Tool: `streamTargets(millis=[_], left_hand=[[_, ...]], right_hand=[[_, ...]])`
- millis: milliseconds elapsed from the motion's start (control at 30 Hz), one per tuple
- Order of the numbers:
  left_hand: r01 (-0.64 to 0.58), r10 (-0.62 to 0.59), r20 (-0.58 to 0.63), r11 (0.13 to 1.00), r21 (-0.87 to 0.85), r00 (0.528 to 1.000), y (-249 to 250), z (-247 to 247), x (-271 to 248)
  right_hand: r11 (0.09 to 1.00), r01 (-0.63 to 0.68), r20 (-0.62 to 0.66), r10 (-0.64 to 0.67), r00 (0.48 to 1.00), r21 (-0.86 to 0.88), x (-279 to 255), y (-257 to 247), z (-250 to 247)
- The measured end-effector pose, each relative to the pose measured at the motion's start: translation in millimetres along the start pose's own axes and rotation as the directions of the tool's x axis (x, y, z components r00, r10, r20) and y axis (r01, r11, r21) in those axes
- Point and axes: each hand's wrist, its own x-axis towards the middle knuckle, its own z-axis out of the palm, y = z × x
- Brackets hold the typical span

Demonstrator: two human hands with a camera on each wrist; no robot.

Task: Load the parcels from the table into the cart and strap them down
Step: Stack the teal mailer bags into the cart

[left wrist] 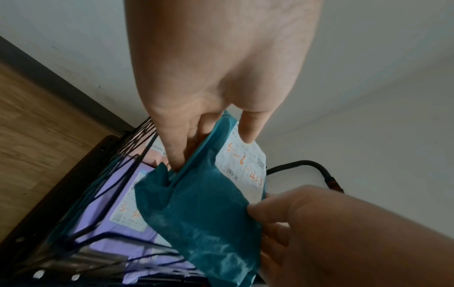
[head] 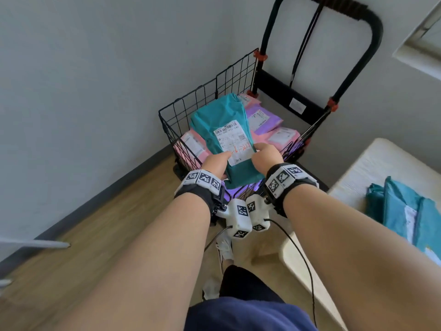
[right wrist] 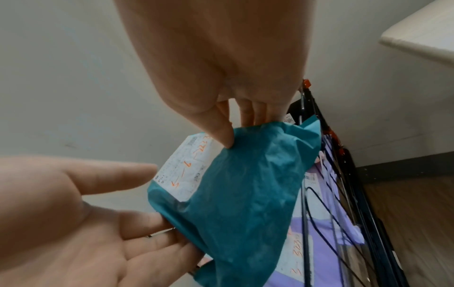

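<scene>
From the head view, both hands held the teal parcel [head: 223, 130] over the cart [head: 171, 120], its far end already on the load.

Left wrist view: left hand [left wrist: 209, 81] pinched one edge, steadying it.

Right wrist view: right hand [right wrist: 221, 68] pinched the other, guiding it down.

Both arms reach forward, hands close together

The left hand [head: 216, 163] holds with its thumb on top and fingers [right wrist: 152, 223] underneath, seemingly fairly straight. The right hand [head: 266, 157] pinches with thumb [right wrist: 222, 134] against curled fingers. Both forearms are bare, each wrist banded with a marker-covered camera mount.
</scene>
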Motion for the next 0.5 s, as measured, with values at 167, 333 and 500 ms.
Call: streamTargets(millis=[167,333,500], left_hand=[[0.105,-0.102,-0.078,0.994,0.029,0.992,22,-3,64],[0.161,-0.159,-0.101,0.987,0.018,0.982,43,-6,102],[0.23,-0.211,-0.157,0.966,0.118,0.965,39,-16,140]], right_hand=[[0.993,0.029,0.162,-0.01,0.987,-0.118,66,-19,0],[0.932,0.097,0.275,0.003,0.961,-0.35,124,-29,6],[0.922,0.118,0.408,0.046,0.912,-0.368,167,-34,35]])
